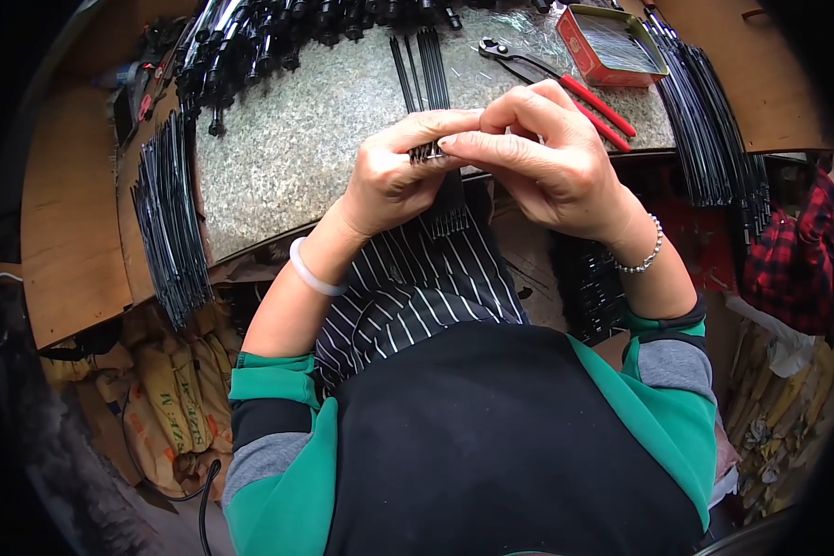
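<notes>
Over the table's near edge, my left hand (389, 171) is closed around a bunch of thin black rods that look like umbrella ribs (431, 69). Their far ends lie on the table, and their tipped near ends (449, 221) hang over my striped apron. Small dark rib joints with a bit of bright metal show between my left thumb and fingers. My right hand (556, 157) meets the left fingertips there, its thumb and fingers pinched together. Whatever is inside that pinch is too small or hidden to make out.
Red-handled pliers (565, 85) lie beyond my right hand, beside a red tin (584, 46) of thin metal wires. Black rod bundles hang over the table edge at left (170, 218) and right (709, 120). Black umbrella-like frames (250, 46) pile up at the back.
</notes>
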{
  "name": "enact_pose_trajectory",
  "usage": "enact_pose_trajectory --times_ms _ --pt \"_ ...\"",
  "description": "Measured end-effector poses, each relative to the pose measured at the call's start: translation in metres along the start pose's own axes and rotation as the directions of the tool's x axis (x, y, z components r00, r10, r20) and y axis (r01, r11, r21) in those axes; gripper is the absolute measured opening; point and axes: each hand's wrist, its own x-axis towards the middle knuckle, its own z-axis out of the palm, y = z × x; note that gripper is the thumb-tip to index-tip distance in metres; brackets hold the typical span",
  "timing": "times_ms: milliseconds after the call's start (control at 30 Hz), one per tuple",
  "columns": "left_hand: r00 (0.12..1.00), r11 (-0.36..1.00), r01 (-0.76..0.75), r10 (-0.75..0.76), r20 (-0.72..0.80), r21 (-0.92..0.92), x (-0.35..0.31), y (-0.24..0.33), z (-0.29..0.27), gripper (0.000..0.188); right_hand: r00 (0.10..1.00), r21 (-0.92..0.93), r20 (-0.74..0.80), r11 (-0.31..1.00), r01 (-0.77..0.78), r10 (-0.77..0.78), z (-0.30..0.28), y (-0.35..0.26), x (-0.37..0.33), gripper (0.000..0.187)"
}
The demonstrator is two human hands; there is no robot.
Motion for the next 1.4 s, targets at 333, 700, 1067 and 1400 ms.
enact_pose_trajectory --times_ms 333,700,1067,1400 --pt "1.000 1.000 -0.020 0.021 -0.014 0.011 0.001 -0.002 0.002 0.028 1.000 0.019 0.016 1.000 0.008 -0.009 0.000 0.001 0.001 0.039" --pt "0.998 0.999 -0.045 0.046 -0.033 0.026 0.001 0.000 0.004 0.027 0.999 0.168 -0.032 0.986 -0.016 0.022 0.012 0.006 -0.001 0.040" --pt "0.997 0.996 -0.066 0.068 -0.027 0.058 -0.001 0.000 0.004 0.034 0.995 -0.071 0.051 0.993 0.091 -0.087 0.002 -0.003 0.005 0.039" --pt "1.000 0.999 0.007 -0.007 -0.005 0.034 -0.006 0.003 -0.001 0.034 0.989 -0.105 0.078 0.986 0.131 -0.124 0.000 -0.010 0.012 0.039"
